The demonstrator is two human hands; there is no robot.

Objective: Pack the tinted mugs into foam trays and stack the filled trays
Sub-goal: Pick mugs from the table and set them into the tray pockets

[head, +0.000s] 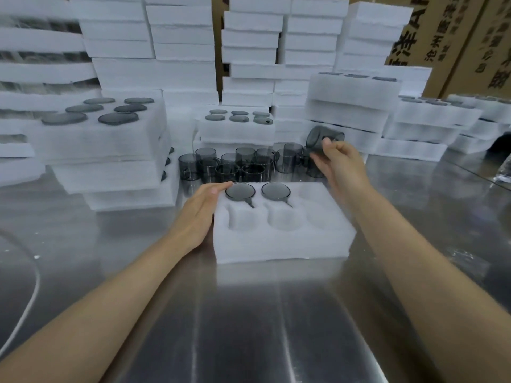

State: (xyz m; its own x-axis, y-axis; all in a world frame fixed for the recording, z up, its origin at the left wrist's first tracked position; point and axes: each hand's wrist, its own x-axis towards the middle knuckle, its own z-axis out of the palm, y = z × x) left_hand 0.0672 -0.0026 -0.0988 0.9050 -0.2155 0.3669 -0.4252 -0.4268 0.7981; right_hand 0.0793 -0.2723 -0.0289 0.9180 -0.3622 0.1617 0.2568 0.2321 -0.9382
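A white foam tray (279, 244) lies on the steel table in front of me. Two grey tinted mugs (240, 191) (275, 191) sit upside down in its far left and far middle pockets; the other pockets are empty. My left hand (200, 214) rests flat against the tray's left side, fingers straight. My right hand (336, 164) grips a tinted mug (318, 139), tilted on its side, above the tray's far right corner. Several loose tinted mugs (235, 164) stand in a cluster just behind the tray.
Filled foam trays are stacked at left (110, 139), behind the loose mugs (237, 125) and at right (351, 106). Tall piles of empty foam (179, 37) and cardboard boxes (456, 37) line the back. A white cable (30, 294) curves over the table at left.
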